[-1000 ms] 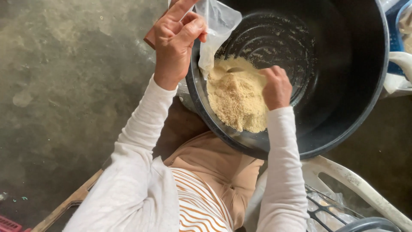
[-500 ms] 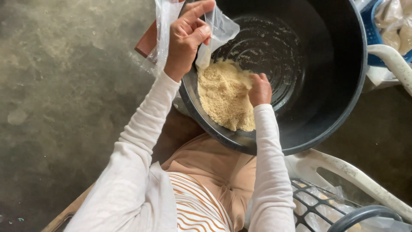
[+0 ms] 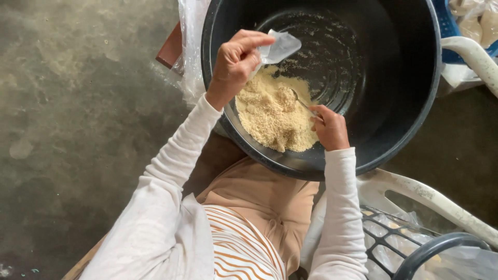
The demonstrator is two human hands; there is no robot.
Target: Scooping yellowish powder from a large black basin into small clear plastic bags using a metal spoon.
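Note:
A big black round tub [image 3: 410,109] rests tilted against my lap, with a heap of pale yellow crumbly powder [image 3: 272,114] in its near side. My left hand [image 3: 236,65] is over the tub's near-left rim, pinching a small clear plastic bag [image 3: 280,47] that hangs above the powder. My right hand [image 3: 329,127] is inside the tub at the heap's right edge, gripping a metal spoon [image 3: 300,98] whose bowl is dug into the powder.
A sheet of clear plastic [image 3: 191,49] and a reddish-brown block [image 3: 170,47] lie left of the tub on the concrete floor. A white plastic chair frame [image 3: 430,194] and a dark basket [image 3: 415,249] are at lower right. A blue crate with filled bags [image 3: 474,26] sits upper right.
My left hand has come down with the bag from above the rim toward the powder. My right hand has drawn back to the heap's right edge, and the spoon now shows.

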